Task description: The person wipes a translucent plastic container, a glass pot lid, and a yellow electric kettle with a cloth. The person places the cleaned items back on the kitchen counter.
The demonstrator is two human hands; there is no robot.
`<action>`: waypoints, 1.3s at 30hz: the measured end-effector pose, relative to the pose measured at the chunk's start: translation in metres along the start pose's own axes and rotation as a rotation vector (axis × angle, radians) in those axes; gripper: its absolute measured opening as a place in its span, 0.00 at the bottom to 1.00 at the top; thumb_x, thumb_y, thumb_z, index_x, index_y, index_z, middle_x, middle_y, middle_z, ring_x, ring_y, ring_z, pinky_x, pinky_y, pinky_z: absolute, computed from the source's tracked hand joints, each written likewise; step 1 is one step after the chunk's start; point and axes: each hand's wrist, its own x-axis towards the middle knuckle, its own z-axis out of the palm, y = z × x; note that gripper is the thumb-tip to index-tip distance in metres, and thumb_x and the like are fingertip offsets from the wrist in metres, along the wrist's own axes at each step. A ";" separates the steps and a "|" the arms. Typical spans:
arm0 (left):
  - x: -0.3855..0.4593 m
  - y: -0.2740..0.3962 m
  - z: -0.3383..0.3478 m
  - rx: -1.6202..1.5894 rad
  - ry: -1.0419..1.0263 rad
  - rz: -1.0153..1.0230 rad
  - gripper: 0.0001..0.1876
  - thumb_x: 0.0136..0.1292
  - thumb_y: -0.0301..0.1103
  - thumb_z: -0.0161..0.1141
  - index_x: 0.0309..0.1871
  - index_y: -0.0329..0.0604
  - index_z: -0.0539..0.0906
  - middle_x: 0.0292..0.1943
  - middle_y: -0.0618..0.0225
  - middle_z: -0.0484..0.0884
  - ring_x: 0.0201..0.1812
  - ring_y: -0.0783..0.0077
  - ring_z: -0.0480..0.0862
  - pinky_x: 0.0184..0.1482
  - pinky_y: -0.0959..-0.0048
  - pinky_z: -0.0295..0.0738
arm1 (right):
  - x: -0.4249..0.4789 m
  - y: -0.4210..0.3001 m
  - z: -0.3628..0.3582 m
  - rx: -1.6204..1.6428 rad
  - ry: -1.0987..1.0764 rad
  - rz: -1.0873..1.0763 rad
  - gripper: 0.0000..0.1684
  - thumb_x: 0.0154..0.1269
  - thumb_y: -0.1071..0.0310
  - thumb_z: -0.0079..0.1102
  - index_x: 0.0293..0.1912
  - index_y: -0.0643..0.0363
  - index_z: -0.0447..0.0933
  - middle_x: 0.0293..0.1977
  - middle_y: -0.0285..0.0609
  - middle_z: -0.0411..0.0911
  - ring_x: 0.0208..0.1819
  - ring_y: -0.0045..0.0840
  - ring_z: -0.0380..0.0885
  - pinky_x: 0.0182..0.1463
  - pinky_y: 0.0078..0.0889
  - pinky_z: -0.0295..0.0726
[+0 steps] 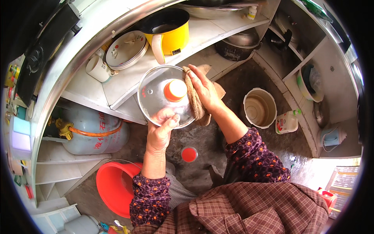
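A round glass pot lid [157, 102] with an orange-rimmed knob is held up in front of the shelves. My left hand [163, 125] pinches its near rim, thumb on top. On the lid's right edge, my right hand [203, 87] presses a folded brown cloth [195, 101] against the rim; part of the cloth hangs behind the lid. Beyond the lid, a yellow electric pot [175, 38] with a pale handle stands on the shelf. Beside it are a stack of floral plates [127, 51] and a white mug [98, 69].
A red bucket [115, 187] and a gas cylinder [96, 131] are at left. A pale round pot [260, 108] and a plastic jug [287, 122] stand on the floor at right. A dark pot [235, 48] occupies the lower shelf; a red-topped container [189, 154] is below the lid.
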 end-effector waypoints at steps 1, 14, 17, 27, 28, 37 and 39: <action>0.000 -0.003 -0.001 -0.015 0.029 0.002 0.04 0.61 0.26 0.60 0.30 0.39 0.80 0.27 0.77 0.76 0.31 0.84 0.71 0.37 0.82 0.65 | -0.001 0.003 0.000 0.037 0.031 0.127 0.39 0.69 0.43 0.51 0.66 0.64 0.64 0.59 0.59 0.72 0.64 0.40 0.69 0.65 0.35 0.67; 0.007 0.001 -0.002 0.037 0.053 0.113 0.02 0.60 0.20 0.58 0.32 0.36 0.80 0.47 0.59 0.83 0.48 0.74 0.79 0.56 0.74 0.71 | -0.025 0.008 0.028 0.224 0.078 0.069 0.26 0.75 0.53 0.49 0.58 0.66 0.69 0.48 0.35 0.76 0.48 0.16 0.72 0.55 0.22 0.72; 0.001 -0.002 -0.017 -0.028 0.042 0.018 0.01 0.58 0.20 0.59 0.31 0.35 0.80 0.47 0.60 0.83 0.48 0.74 0.79 0.56 0.75 0.70 | -0.010 -0.003 0.009 0.566 0.015 0.246 0.25 0.73 0.53 0.52 0.58 0.62 0.71 0.47 0.34 0.78 0.47 0.15 0.75 0.53 0.21 0.75; -0.001 0.024 -0.037 -0.196 0.095 -0.150 0.21 0.56 0.40 0.65 0.48 0.34 0.79 0.36 0.61 0.86 0.41 0.61 0.86 0.48 0.60 0.82 | -0.018 -0.043 -0.016 0.119 -0.345 0.209 0.20 0.65 0.51 0.60 0.46 0.56 0.77 0.26 0.24 0.69 0.27 0.09 0.65 0.28 0.16 0.62; -0.005 0.016 -0.033 0.010 0.290 -0.226 0.12 0.55 0.33 0.66 0.41 0.37 0.82 0.34 0.66 0.85 0.37 0.69 0.85 0.42 0.69 0.82 | -0.024 -0.051 -0.011 0.046 -0.283 0.239 0.14 0.66 0.56 0.60 0.41 0.57 0.76 0.27 0.26 0.70 0.28 0.10 0.68 0.29 0.17 0.66; 0.005 -0.015 -0.046 -0.487 0.494 0.007 0.09 0.62 0.39 0.66 0.35 0.44 0.81 0.32 0.66 0.83 0.36 0.71 0.83 0.41 0.73 0.78 | -0.033 -0.018 0.014 -0.496 -0.100 -0.532 0.23 0.70 0.67 0.53 0.61 0.65 0.69 0.63 0.59 0.67 0.64 0.50 0.67 0.66 0.41 0.67; 0.008 -0.017 -0.052 -0.518 0.535 0.046 0.13 0.64 0.43 0.64 0.37 0.42 0.80 0.34 0.63 0.84 0.39 0.68 0.83 0.46 0.66 0.79 | -0.039 -0.011 0.028 -0.464 -0.069 -0.612 0.23 0.70 0.67 0.53 0.61 0.64 0.69 0.63 0.59 0.65 0.65 0.51 0.65 0.68 0.46 0.64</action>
